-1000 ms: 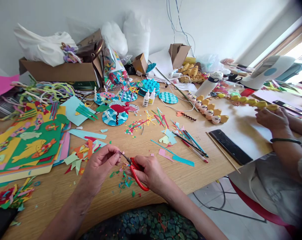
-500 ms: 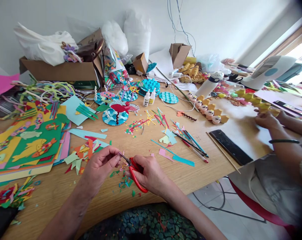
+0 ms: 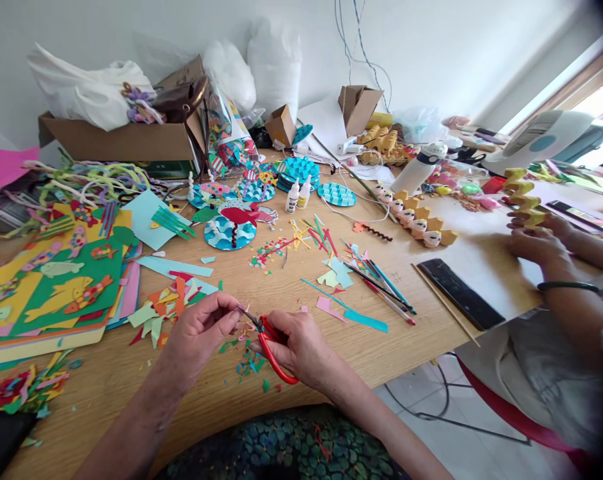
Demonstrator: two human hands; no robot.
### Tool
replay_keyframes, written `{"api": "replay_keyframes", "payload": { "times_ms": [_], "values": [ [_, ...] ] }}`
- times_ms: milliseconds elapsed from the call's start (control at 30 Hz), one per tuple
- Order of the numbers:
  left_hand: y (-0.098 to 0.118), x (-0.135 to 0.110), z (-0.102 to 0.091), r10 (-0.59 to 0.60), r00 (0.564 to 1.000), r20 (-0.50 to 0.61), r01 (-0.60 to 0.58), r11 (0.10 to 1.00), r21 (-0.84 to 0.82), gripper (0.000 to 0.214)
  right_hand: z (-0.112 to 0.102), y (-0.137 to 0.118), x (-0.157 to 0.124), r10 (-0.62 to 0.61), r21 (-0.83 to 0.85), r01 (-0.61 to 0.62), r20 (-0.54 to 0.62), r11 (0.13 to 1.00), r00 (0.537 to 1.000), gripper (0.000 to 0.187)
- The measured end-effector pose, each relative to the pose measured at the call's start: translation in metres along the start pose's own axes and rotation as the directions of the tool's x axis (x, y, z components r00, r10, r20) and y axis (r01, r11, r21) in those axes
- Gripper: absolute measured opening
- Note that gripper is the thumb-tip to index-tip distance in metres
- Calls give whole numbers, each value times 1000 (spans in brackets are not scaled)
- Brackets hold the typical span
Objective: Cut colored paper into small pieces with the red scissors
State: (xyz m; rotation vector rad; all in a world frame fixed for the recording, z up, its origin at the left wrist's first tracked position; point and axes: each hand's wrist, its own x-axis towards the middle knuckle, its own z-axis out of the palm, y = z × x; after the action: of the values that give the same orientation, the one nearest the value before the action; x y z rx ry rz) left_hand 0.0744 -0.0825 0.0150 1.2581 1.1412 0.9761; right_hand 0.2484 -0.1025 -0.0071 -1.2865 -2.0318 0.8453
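Note:
My right hand (image 3: pixel 301 347) grips red-handled scissors (image 3: pixel 272 347) just above the wooden table (image 3: pixel 331 353), blades pointing up-left. My left hand (image 3: pixel 198 333) is closed in a pinch at the blade tips, on a tiny paper scrap too small to name. Small coloured paper clippings (image 3: pixel 246 363) lie on the table under and between both hands. A heap of cut orange and green paper bits (image 3: pixel 164 307) lies just left of my left hand.
Stacked coloured sheets with fish cut-outs (image 3: pixel 56 287) fill the left. Blue wave discs (image 3: pixel 230 230), glue bottles (image 3: pixel 297 195), pencils (image 3: pixel 381 287) and a black phone (image 3: pixel 460 293) lie farther out. A cardboard box (image 3: pixel 121 140) stands behind. Another person's hands (image 3: pixel 538 243) hold a yellow segmented strip (image 3: pixel 524 197) at right.
My hands have stayed almost still, shifting slightly with the scissors. The other person at right has swung the yellow segmented strip from lying flat to standing up.

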Motion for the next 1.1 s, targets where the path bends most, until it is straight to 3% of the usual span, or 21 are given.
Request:
{"api": "replay_keyframes", "payload": {
  "times_ms": [500, 900, 1100],
  "values": [
    [-3, -2, -3, 7, 999, -43, -6, 1000, 6, 7, 0, 2, -2, 0, 2, 0, 14, 1000, 1000, 38],
    [-5, -4, -1, 11, 999, 53, -10, 1000, -28, 6, -3, -5, -1, 25, -1, -25, 52, 1000, 998, 36],
    [-6, -4, -1, 2, 1000, 26, -1, 1000, -25, 6, -3, -4, -2, 17, 3, -17, 39, 1000, 999, 38]
  ]
}}
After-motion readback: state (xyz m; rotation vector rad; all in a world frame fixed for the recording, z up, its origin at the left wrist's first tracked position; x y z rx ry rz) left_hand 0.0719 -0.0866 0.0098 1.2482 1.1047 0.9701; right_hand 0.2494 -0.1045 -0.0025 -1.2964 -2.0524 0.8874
